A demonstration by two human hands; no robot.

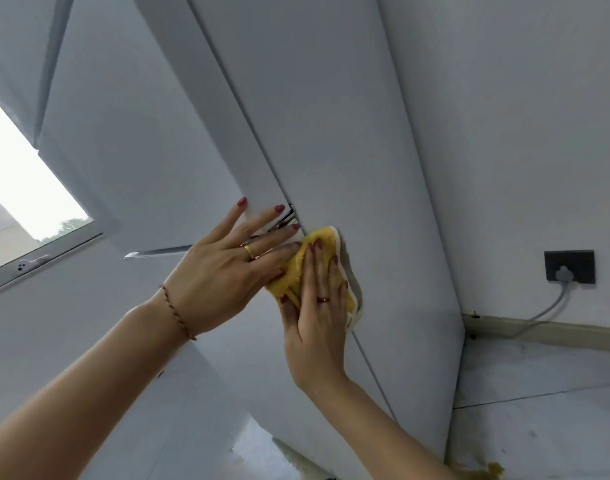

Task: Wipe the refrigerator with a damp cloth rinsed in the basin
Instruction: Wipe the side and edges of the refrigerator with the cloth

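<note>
We are looking up along the white refrigerator [331, 116], its doors leaning away toward twelve o'clock. Our right hand [317, 306] is pressing a yellow cloth [319, 240] flat against the door, fingers straight and spread over it rather than curled around it. The cloth is lying just past the door seam, at about three o'clock from our left hand [223, 268], with its pale edge showing on the far side. Our left hand is resting open, fingers stretched out; the fingertips are touching the door edge near a small metal hinge [285, 220], and the lower fingers are meeting the cloth's near corner. We are wearing a gold ring [248, 251] and a braided wrist cord [177, 313] on that side. At nine o'clock a window [22, 188] is glowing bright. At three o'clock a dark wall socket [569, 265] is holding a grey plug, its cable running down to the skirting. Something yellow is showing at five o'clock on the floor [539, 393], perhaps another cloth, too blurred to tell.
</note>
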